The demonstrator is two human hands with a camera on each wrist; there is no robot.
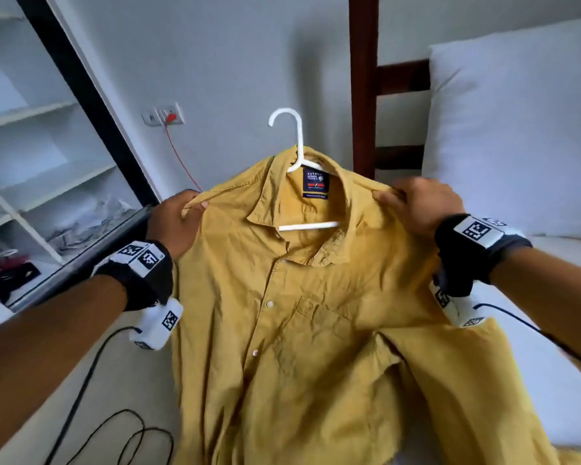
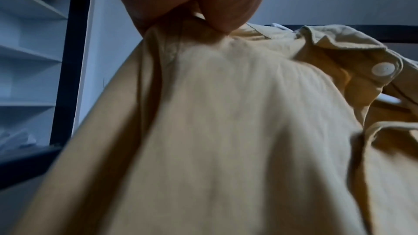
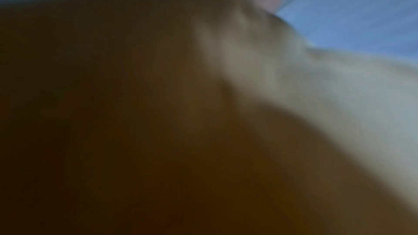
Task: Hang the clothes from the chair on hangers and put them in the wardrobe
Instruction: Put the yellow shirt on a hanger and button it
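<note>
A mustard yellow shirt (image 1: 309,313) lies spread in front of me with a white plastic hanger (image 1: 297,152) inside its collar; the hook sticks out above and the crossbar (image 1: 309,226) shows in the open neck. My left hand (image 1: 190,206) pinches the left shoulder seam. My right hand (image 1: 393,196) grips the right shoulder. The left wrist view shows my fingers (image 2: 217,17) pinching the shirt (image 2: 226,131) fabric, with a collar button (image 2: 383,70) to the right. In the right wrist view the shirt (image 3: 158,113) is a dark blur that hides the hand.
The open wardrobe (image 1: 41,146) with white shelves and a dark sliding frame (image 1: 91,105) stands at the left. A white pillow (image 1: 517,129) rests on the bed at the right, before a dark wooden headboard (image 1: 364,82). Black cables (image 1: 114,431) trail at the lower left.
</note>
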